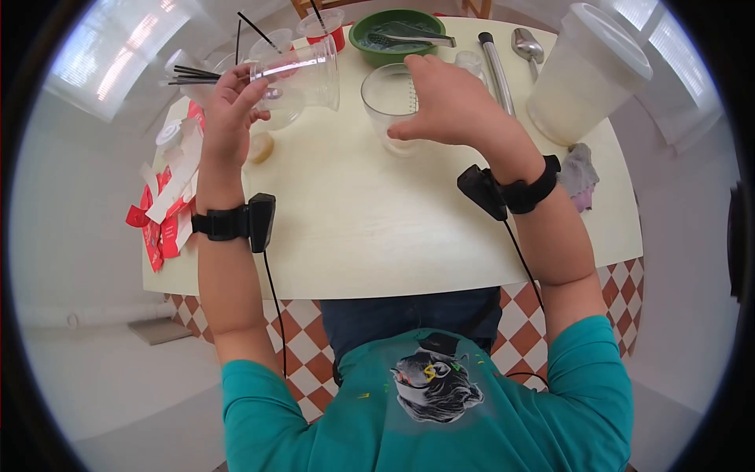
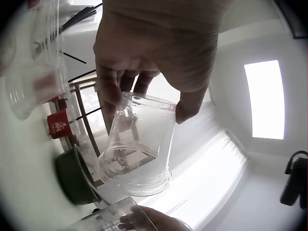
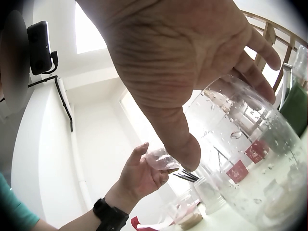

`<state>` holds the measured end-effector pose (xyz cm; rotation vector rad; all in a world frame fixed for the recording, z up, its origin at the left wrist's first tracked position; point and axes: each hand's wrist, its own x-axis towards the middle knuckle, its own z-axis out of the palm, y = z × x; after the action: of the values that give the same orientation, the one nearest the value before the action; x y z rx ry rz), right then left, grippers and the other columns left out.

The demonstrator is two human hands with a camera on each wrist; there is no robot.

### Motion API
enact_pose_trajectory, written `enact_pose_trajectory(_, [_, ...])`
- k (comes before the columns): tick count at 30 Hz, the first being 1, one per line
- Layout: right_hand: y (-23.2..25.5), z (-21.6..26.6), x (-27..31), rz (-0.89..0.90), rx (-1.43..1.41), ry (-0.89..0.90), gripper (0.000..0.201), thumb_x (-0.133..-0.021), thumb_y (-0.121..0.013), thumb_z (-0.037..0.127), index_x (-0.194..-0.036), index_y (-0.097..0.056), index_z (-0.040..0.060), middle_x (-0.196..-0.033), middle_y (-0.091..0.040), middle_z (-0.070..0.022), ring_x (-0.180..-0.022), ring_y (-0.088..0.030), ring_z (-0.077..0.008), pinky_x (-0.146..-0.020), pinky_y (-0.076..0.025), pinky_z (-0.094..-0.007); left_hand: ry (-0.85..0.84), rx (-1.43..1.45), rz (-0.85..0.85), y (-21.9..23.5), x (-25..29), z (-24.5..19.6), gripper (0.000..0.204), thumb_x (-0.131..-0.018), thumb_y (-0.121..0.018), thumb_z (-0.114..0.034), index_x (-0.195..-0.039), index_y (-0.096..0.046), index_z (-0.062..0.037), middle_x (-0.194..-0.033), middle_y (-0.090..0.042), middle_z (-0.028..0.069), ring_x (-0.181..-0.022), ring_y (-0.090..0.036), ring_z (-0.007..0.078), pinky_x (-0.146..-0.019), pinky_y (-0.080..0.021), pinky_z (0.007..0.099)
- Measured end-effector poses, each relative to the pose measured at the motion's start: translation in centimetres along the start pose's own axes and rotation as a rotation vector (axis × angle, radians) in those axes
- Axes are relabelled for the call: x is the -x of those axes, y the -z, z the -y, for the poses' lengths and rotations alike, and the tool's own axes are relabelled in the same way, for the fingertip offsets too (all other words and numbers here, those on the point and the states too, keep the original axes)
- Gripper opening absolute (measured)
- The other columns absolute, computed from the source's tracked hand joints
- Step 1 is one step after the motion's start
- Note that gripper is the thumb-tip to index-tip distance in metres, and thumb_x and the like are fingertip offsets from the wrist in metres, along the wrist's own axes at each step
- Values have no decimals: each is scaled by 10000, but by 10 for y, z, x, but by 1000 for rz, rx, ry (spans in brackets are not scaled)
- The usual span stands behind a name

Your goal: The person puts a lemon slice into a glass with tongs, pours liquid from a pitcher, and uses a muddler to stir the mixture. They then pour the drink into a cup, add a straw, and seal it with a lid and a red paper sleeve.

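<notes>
Table (image 1: 354, 236): work is bunched toward the far edge
Lidded pitcher (image 1: 578, 86) at the right edge, toward the far right corner, well apart from both hands
Torn packaging (image 1: 179, 182) along the left edge
Green bowl (image 1: 376, 52) at the far edge, metal tool across it, just beyond the beaker; limits reach that way
Clear beaker (image 1: 382, 96), centre, toward far edge. Right hand (image 1: 456, 102) spread wide around its side, thumb near side, fingers far side; can't tell if they bear on it. Looks rigid, wet inside, so maybe slick; I'd take it round the wall
Clear plastic cup (image 1: 318, 75) in the air over the far left part, on its side, mouth toward the beaker. Left hand (image 1: 232, 114) pinches its base end, thumb opposite fingers. Should be light, thin, easily dented; base is the stiffer hold
Metal rod (image 1: 497, 75) right of the right hand
Black straws (image 1: 195, 76) by the left hand, snag risk
</notes>
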<state>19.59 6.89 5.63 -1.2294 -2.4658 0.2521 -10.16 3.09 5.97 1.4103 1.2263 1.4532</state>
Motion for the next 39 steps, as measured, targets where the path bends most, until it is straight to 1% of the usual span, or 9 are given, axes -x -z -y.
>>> enact_pose_trajectory(4, [-4,-3,-2,-27,-10,29,663,-608,-764,423,-1026,-552,-46,-980,-588,-185,-933,-604,-318,-795,-511,-392,47,127,84,-20,10,24,442,-818,-687,-195,-1184,-495,-36,-1084,-614,66,-930,-625,141,-698,-492,259])
enact_pose_trajectory(7, [-6,-4,-2,-42,-20,39,669,-599,-771,416,-1024,-551,-52,-978,-584,-192,-934,-602,-324,-796,-510,-394,73,-25,211,-31,11,26,479,-790,-644,-140,-1222,-472,-29,-1177,-585,112,-1046,-604,220,-780,-505,287])
enact_pose_trajectory(11, [-8,-6,-4,-45,-46,63,675,-587,-778,406,-1021,-550,-59,-969,-581,-199,-931,-599,-329,-802,-506,-391,74,-44,267,-29,5,16,506,-754,-677,-130,-1209,-479,-32,-1160,-586,110,-1066,-593,224,-826,-491,310])
enact_pose_trajectory(19, [-9,-8,-6,-73,-88,106,677,-585,-776,394,-1027,-549,-66,-971,-575,-203,-933,-587,-340,-800,-497,-388,-76,-1196,417,-74,11,-32,716,-558,-819,-142,-1194,-504,-43,-1120,-609,124,-1082,-576,272,-897,-466,359])
enact_pose_trajectory(23, [-12,-11,-6,-106,-107,131,693,-583,-777,397,-1045,-547,-64,-981,-576,-203,-938,-584,-337,-808,-495,-387,-148,-1157,382,-87,13,-14,733,-548,-822,-140,-1203,-504,-53,-1122,-600,160,-1093,-564,309,-905,-465,368])
enact_pose_trajectory(29, [-9,-10,-7,-34,-218,67,884,-570,-802,413,-1239,-491,-75,-1103,-573,-223,-1061,-563,-334,-888,-478,-385,-162,-954,247,-70,23,17,764,-562,-829,-171,-1230,-478,-48,-1145,-595,141,-1084,-566,306,-885,-482,380])
enact_pose_trajectory(35, [-10,-14,-11,6,-322,66,982,-571,-823,377,-1345,-406,-61,-1245,-535,-242,-1166,-533,-342,-967,-449,-368,-7,-426,48,-50,20,52,780,-589,-834,-123,-1262,-452,-31,-1182,-579,152,-1138,-529,254,-968,-415,361])
enact_pose_trajectory(37, [-5,-15,-13,73,-388,21,1004,-567,-852,333,-1358,-369,-54,-1257,-533,-236,-1188,-522,-336,-981,-437,-377,70,-93,93,-51,19,60,816,-593,-841,-118,-1285,-418,-22,-1216,-561,154,-1180,-500,252,-985,-397,365])
enact_pose_trajectory(39, [-6,-19,-15,70,-405,29,1021,-560,-866,323,-1359,-352,-51,-1255,-535,-231,-1200,-514,-328,-985,-432,-379,75,-46,90,-52,18,68,825,-593,-840,-103,-1291,-409,-21,-1232,-553,152,-1190,-493,255,-994,-390,364])
